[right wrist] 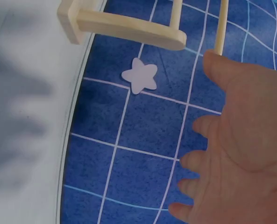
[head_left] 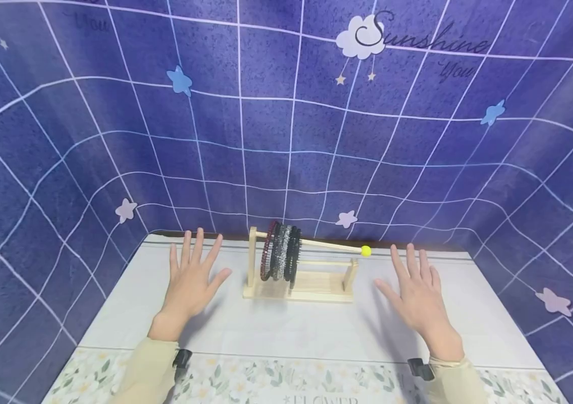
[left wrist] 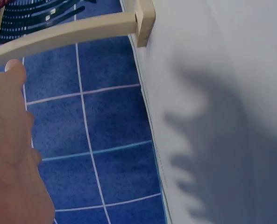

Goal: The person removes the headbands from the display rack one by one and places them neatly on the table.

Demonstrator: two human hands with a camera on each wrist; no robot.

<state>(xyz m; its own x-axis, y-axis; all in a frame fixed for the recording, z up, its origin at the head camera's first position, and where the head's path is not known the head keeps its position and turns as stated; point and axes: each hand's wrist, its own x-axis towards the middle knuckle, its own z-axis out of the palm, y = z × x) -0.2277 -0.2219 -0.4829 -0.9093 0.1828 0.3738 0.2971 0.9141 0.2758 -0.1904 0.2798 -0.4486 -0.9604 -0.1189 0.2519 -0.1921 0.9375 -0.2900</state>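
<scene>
In the head view a pale wooden rack (head_left: 316, 298) stands near the table's back edge. Several headbands (head_left: 280, 252), dark red, black and glittery silver, hang at its left end, some with comb-like teeth. The upper rod (head_left: 330, 244) runs from the left post to a yellow ball (head_left: 366, 251) past the right post. My left hand (head_left: 189, 283) is left of the rack, fingers spread, holding nothing. My right hand (head_left: 420, 294) is to its right, also spread and bare. Each wrist view shows the hand raised over the table, its thumb near the rack.
The white table (head_left: 286, 331) has a flower-print strip (head_left: 246, 376) along its front. A blue-purple grid-patterned cloth (head_left: 276, 118) with stars and clouds rises behind the table and at both sides. The hands cast shadows on the tabletop.
</scene>
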